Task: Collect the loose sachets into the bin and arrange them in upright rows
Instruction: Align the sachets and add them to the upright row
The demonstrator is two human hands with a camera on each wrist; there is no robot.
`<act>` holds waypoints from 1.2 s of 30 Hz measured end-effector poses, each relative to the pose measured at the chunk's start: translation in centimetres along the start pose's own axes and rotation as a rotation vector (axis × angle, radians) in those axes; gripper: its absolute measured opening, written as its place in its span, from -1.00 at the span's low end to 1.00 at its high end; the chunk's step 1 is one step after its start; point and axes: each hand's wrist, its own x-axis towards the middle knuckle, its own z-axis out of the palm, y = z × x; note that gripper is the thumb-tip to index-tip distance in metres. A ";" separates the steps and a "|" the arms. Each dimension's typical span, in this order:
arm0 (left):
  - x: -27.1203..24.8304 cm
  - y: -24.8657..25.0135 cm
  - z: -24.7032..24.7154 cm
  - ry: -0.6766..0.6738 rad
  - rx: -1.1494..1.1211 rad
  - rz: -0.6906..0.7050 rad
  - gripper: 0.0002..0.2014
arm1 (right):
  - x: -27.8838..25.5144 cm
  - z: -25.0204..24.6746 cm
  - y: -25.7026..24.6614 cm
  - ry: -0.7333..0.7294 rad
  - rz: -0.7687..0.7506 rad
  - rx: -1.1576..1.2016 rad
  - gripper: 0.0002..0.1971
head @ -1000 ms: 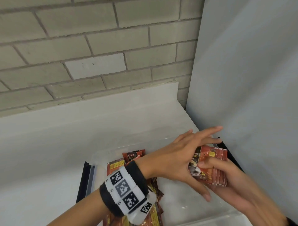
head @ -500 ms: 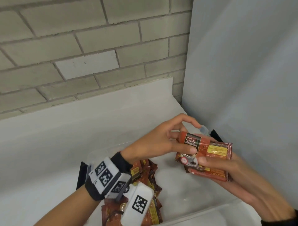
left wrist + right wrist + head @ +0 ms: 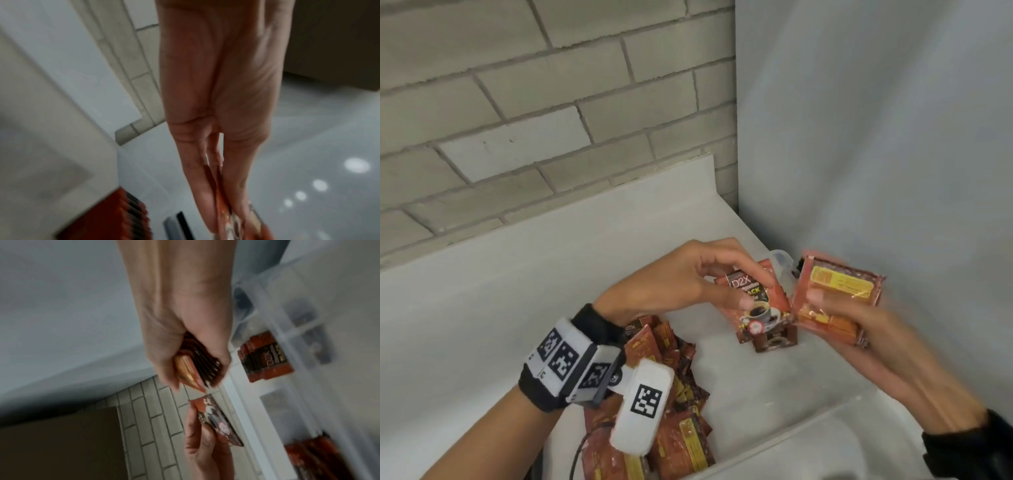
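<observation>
Half a second earlier both hands had been on one bundle; by this moment the left hand [image 3: 681, 281] had drawn a few sachets [image 3: 756, 305] away from it, thumb and fingers pinched on them, printed face up. The right hand [image 3: 859, 329] kept the remaining stack [image 3: 839, 294], fingers curled round it, yellow label showing. The right wrist view showed the two lots [image 3: 197, 368] with a small gap between them, apart but close.

Both lots were held above the right part of the clear plastic bin [image 3: 774, 442]. I judged this to be sorting in hand, turning sachets to face one way before they were stood up, so the rows were only partly begun.

Lower left in the bin lay a jumbled heap of sachets [image 3: 681, 428], partly hidden by the wrist camera [image 3: 642, 407]. Under the hands a short row [image 3: 774, 342] seemed to stand upright; blur made that uncertain. The grey panel [image 3: 876, 137] on the right stood close beside the right hand and left little room there. A brick wall [image 3: 517, 102] rose behind the white ledge [image 3: 517, 274].
</observation>
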 end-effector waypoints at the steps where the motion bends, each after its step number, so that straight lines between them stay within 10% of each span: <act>1: 0.0 -0.3 -0.1 -0.007 0.084 0.000 -0.72 | 0.2 -0.3 0.0 0.109 -0.067 0.065 -0.28; 5: 1.1 -1.7 1.6 -0.159 0.454 0.027 -0.72 | 0.4 -0.5 0.3 0.333 -0.213 0.192 -0.48; 16: 4.7 -5.0 5.5 -0.176 0.940 0.318 -0.78 | 0.4 -0.3 0.6 0.273 -0.250 0.148 -0.45; 21: 4.9 -6.6 6.1 -0.122 1.022 0.414 -0.79 | 0.4 0.1 0.5 0.213 -0.250 0.162 -0.32; 29: 5.0 -8.1 6.7 -0.026 1.120 0.412 -0.78 | 0.5 -0.4 0.7 0.142 -0.180 0.144 -0.83; 32: 4.8 -8.0 6.8 -0.009 1.138 0.455 -0.81 | 0.6 -0.4 0.8 0.163 -0.177 0.120 -0.60; 36: 4.5 -7.8 6.6 -0.019 1.123 0.438 -0.81 | 0.4 -0.4 0.7 0.186 -0.159 0.147 -0.78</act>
